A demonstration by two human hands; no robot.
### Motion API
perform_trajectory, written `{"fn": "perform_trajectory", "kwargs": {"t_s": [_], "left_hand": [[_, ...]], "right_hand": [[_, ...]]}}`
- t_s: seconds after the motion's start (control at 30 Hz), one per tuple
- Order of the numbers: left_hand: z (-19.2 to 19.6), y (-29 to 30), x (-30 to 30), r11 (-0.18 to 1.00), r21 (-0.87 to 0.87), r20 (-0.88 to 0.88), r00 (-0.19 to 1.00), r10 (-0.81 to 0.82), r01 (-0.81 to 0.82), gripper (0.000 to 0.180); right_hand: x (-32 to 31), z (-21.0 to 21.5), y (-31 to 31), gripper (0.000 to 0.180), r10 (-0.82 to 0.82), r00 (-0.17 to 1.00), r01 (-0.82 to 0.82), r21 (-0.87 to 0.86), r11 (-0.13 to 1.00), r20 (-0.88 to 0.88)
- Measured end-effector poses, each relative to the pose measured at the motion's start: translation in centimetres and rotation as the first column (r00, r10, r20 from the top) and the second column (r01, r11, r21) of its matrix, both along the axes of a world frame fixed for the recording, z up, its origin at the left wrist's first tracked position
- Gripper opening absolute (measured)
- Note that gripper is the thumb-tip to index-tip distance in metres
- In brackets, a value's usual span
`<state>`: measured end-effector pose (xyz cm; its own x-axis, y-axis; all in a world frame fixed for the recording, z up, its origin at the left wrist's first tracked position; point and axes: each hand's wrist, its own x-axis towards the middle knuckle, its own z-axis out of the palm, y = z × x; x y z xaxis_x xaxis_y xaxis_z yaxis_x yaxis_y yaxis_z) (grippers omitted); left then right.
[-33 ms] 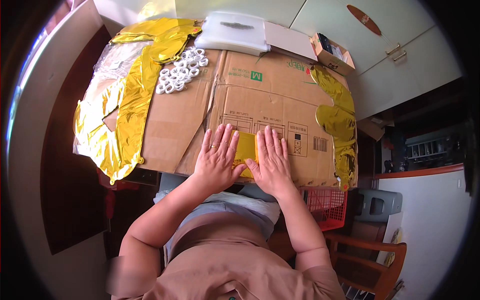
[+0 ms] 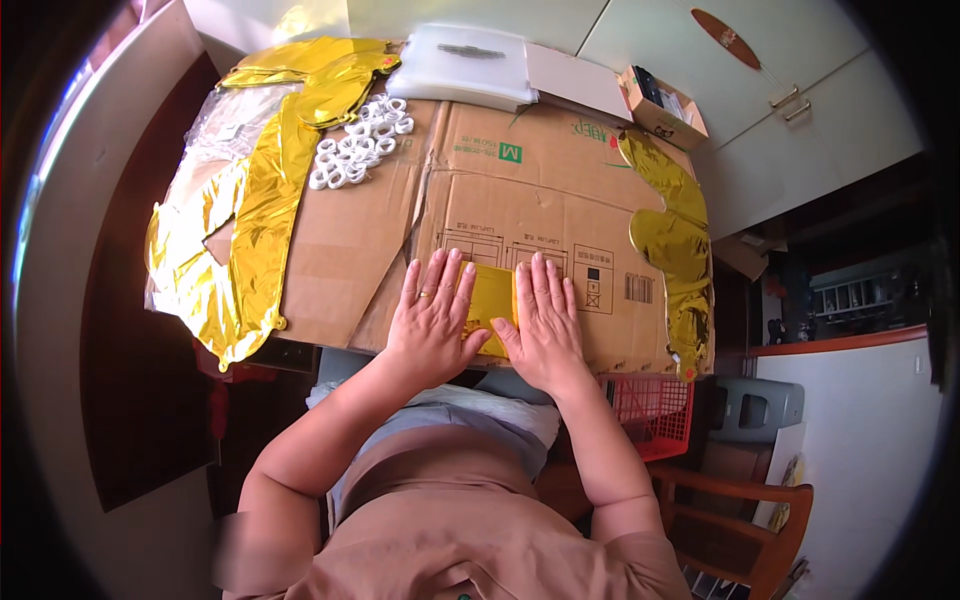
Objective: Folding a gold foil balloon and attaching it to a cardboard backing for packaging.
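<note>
A folded gold foil balloon (image 2: 491, 295) lies on the flattened cardboard (image 2: 350, 255) near the table's front edge. My left hand (image 2: 430, 315) rests flat on its left side, fingers straight and pointing away from me, a ring on one finger. My right hand (image 2: 540, 318) presses flat along its right side, fingers stretched out. Both thumbs reach inward over the near part of the foil. The palms hide the two side edges of the folded piece.
Flat gold foil balloons (image 2: 265, 215) lie at the left, another gold balloon (image 2: 665, 235) at the right. White coiled ties (image 2: 350, 155) sit in a loose heap. Clear plastic bags (image 2: 465, 62) and a small box (image 2: 662, 108) stand at the back. A red basket (image 2: 655, 415) is below the table.
</note>
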<state>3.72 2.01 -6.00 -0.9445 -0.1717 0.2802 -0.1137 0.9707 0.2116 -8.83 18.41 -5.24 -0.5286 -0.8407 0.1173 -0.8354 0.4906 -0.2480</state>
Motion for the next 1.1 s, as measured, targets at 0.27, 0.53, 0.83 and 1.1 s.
{"fn": "perform_trajectory", "kwargs": {"t_s": [0.27,0.53,0.83,1.1], "left_hand": [[0.5,0.1,-0.2,1.000,0.016,0.030,1.000,-0.002,0.001,0.082],[0.6,0.1,-0.1,1.000,0.020,0.029,0.999,0.014,-0.015,0.082],[1.0,0.4,0.1,0.999,0.032,-0.009,1.000,0.027,-0.027,0.077],[1.0,0.4,0.1,1.000,-0.002,-0.023,1.000,-0.007,0.007,0.073]], "right_hand": [[-0.8,0.6,1.6,0.079,-0.122,0.991,0.126,0.077,0.989,-0.063],[-2.4,3.4,4.7,0.020,-0.299,0.848,0.482,-0.404,0.777,0.437],[-7.1,3.6,1.2,0.027,-0.338,0.623,0.480,-0.002,0.878,0.706],[-7.9,3.8,0.4,0.026,-0.414,0.618,0.475,0.102,0.874,0.669]]}}
